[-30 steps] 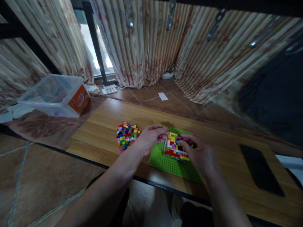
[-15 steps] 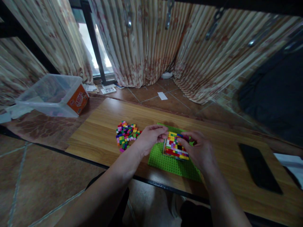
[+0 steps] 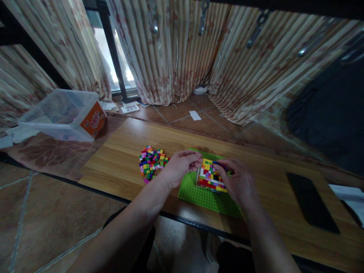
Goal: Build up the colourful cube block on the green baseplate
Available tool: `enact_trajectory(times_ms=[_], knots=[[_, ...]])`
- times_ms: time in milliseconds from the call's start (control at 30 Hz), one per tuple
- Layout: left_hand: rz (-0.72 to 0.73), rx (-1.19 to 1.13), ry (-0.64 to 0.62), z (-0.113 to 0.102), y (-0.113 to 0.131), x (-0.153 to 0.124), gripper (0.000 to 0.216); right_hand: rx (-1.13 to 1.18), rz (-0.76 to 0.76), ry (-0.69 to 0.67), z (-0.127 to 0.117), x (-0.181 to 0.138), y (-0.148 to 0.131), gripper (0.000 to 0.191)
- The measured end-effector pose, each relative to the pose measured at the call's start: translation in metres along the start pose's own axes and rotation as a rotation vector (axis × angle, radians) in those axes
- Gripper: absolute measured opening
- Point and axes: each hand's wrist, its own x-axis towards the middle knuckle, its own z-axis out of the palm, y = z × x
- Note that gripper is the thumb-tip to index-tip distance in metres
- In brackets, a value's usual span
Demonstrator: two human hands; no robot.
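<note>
A block build of small multicoloured bricks point(image 3: 209, 178) sits on a green studded baseplate point(image 3: 196, 195) on the wooden table. My left hand point(image 3: 184, 163) is closed at the build's far left corner, thumb and fingertips pinched together; whatever lies between them is too small to make out. From the other side, my right hand point(image 3: 239, 180) grips the build's far right corner, thumb on its top and fingers curled behind. Those fingers hide part of that corner. Beside my left wrist lies a heap of loose toy bricks point(image 3: 152, 163) in many colours.
A black phone-like slab point(image 3: 312, 201) lies on the table point(image 3: 119, 151) to the right, near white papers point(image 3: 348, 197). Beyond the table's left end stands a clear plastic bin point(image 3: 59, 123) with an orange label. Striped curtains point(image 3: 176, 57) hang behind.
My right thumb and fingers have shifted very slightly on the build's far right corner. My left hand, the build and the loose heap look the same.
</note>
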Motion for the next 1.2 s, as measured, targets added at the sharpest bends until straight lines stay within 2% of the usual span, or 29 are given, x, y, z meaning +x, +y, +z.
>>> enact_trajectory(times_ms=[200, 333, 500, 767, 1033, 1133, 1200], knots=[[-0.001, 0.012, 0.014, 0.000, 0.002, 0.000, 0.006, 0.097, 0.095, -0.003, 0.000, -0.002, 0.000, 0.032], [-0.008, 0.017, 0.025, 0.000, 0.003, 0.000, 0.007, 0.193, 0.204, -0.049, -0.001, -0.003, 0.003, 0.034], [0.006, 0.016, 0.010, 0.001, 0.003, -0.001, 0.009, 0.231, 0.268, -0.095, 0.003, -0.001, 0.005, 0.042], [0.019, 0.008, -0.009, -0.002, 0.000, 0.000, 0.008, 0.378, 0.501, -0.094, 0.010, 0.002, 0.002, 0.052], [0.009, -0.032, -0.027, 0.000, -0.002, 0.000, 0.010, 0.461, 0.565, -0.086, 0.010, 0.004, -0.006, 0.051], [0.013, -0.107, -0.081, 0.001, 0.001, -0.003, 0.018, 0.482, 0.554, -0.088, 0.010, 0.004, -0.005, 0.048], [0.000, -0.168, -0.133, 0.001, 0.004, -0.004, 0.027, 0.526, 0.518, -0.039, 0.010, 0.003, -0.002, 0.044]])
